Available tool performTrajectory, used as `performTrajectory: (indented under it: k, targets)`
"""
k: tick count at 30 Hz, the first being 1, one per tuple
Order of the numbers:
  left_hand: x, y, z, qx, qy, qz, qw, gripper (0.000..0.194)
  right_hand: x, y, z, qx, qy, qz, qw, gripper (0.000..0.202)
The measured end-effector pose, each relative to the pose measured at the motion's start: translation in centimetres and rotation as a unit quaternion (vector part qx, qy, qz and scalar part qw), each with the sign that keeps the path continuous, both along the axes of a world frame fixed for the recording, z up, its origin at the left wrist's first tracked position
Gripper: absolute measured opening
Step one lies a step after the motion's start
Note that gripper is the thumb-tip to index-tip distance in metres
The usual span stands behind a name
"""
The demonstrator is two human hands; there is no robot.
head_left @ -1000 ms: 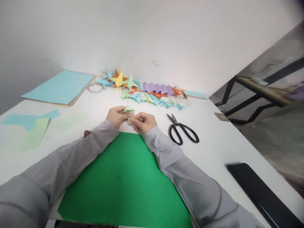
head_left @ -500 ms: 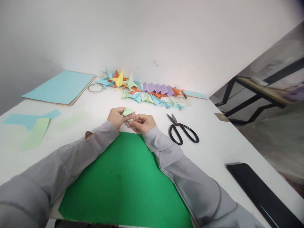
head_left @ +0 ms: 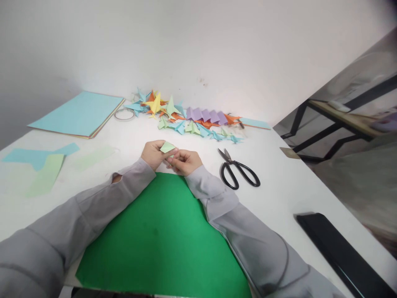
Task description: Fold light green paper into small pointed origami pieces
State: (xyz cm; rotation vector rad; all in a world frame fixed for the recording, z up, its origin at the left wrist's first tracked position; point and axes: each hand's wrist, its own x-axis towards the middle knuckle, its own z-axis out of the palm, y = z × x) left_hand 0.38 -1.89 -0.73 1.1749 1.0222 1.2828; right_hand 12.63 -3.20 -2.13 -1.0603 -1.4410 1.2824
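Between my hands is a small folded piece of light green paper (head_left: 167,147), its creased upper face showing. My left hand (head_left: 152,155) pinches it, with the thumb lying across its lower part. From the other side my right hand (head_left: 187,161) closes its thumb and fingers at the paper's lower right edge; the fingertips partly hide what they grip. Both hands are just past the far edge of a green mat (head_left: 158,231). To the right of my right hand lie black-handled scissors (head_left: 237,169), blades slightly apart and pointing away.
Folded paper figures (head_left: 156,104) and a purple pleated strip (head_left: 206,116) lie along the wall. A stack of coloured sheets (head_left: 82,111) and a tape roll (head_left: 124,114) are at the back left. Paper scraps (head_left: 46,176) lie left; a black flat object (head_left: 338,252) lies front right.
My right hand has shifted very slightly left, closer to my left hand at the green paper. The rest has stayed in place.
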Motion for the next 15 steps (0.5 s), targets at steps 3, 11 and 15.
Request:
performTrajectory:
  k: [3, 11, 15]
  targets:
    - [0.00, -0.05, 0.08, -0.014, -0.021, -0.008, 1.000, 0.027, 0.13, 0.06, 0.01, 0.002, -0.029, 0.012, 0.999, 0.039]
    - [0.19, -0.11, 0.02, -0.031, -0.044, -0.004, 0.999, 0.028, 0.38, 0.16, -0.06, 0.055, -0.112, 0.035, 0.992, 0.041]
    - [0.15, 0.08, 0.01, -0.018, -0.037, 0.000, 0.999, 0.028, 0.23, 0.34, -0.15, 0.023, -0.054, -0.003, 0.998, 0.046]
